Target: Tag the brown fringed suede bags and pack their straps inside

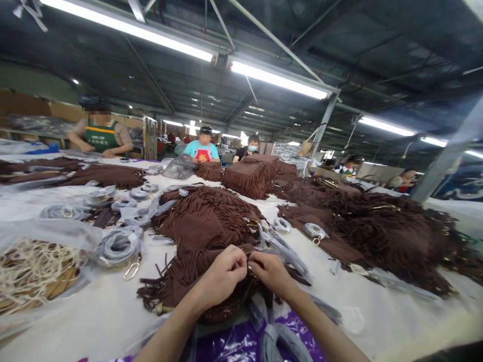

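Observation:
A dark brown fringed bag (pixel 184 274) lies on the white table in front of me. My left hand (pixel 228 271) has its fingers curled closed at the bag's top edge. Close beside it, my right hand (pixel 272 274) pinches at the same edge, where a small gold-coloured metal part shows by the fingertips. The exact piece between the fingers is too small to make out. Below my wrists, a plastic-wrapped strap (pixel 270 344) hangs over a shiny purple plastic sheet (pixel 230 344). More brown fringed pieces (pixel 199 231) lie just beyond the bag.
Coiled, plastic-wrapped straps with metal clasps (pixel 118 246) lie at left, near a clear bag of cream netted items (pixel 35 274). A large heap of brown fringed bags (pixel 392 236) covers the right side. A stack (pixel 251 176) stands farther back. Several co-workers (pixel 105 136) are across the table.

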{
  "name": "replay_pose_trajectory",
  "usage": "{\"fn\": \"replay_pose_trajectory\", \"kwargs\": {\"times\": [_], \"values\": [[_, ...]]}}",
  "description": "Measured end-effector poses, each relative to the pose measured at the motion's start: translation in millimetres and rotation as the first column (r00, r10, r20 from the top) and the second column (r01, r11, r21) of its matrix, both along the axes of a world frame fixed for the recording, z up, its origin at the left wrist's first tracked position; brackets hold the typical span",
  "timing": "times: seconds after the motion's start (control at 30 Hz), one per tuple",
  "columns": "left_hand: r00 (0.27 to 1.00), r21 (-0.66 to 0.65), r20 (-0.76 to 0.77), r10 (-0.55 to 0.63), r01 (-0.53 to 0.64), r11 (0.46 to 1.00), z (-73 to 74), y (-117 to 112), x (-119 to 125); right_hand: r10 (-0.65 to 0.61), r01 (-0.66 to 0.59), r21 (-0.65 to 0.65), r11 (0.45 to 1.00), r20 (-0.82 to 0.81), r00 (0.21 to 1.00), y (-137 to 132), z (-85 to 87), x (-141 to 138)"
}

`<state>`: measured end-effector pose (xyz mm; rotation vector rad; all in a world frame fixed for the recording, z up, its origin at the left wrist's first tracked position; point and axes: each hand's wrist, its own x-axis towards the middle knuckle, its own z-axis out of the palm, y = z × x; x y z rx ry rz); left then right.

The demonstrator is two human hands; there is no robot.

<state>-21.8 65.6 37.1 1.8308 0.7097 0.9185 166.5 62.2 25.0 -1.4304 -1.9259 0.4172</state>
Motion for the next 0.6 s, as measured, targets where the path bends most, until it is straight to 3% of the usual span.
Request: {"fn": "replay_pose_trajectory", "kwargs": {"times": [0.1, 0.17, 0.37, 0.6], "values": [[0.973, -0.345, 0.223, -0.056, 0.132, 0.929, -6.1, 0, 8, -0.059, 0.061, 0.008, 0.998, -0.177, 0.982, -8, -6.0, 3], [0.941, -0.446, 0.338, -0.028, 0.186, 0.876, -13.0, -1, 17, -0.111, 0.112, -0.011, 0.994, -0.296, 0.949, -13, -6.0, 6], [0.898, -0.495, 0.398, 0.187, 0.039, 0.868, -30.2, -4, 38, -0.089, 0.071, -0.058, 0.996, -0.458, 0.885, -17, 6.5, -6], [0.933, -0.355, 0.321, 0.161, -0.039, 0.934, -40.7, 0, 41, -0.016, 0.035, 0.052, 0.998, -0.328, 0.944, -12, 19.8, -38]]}}
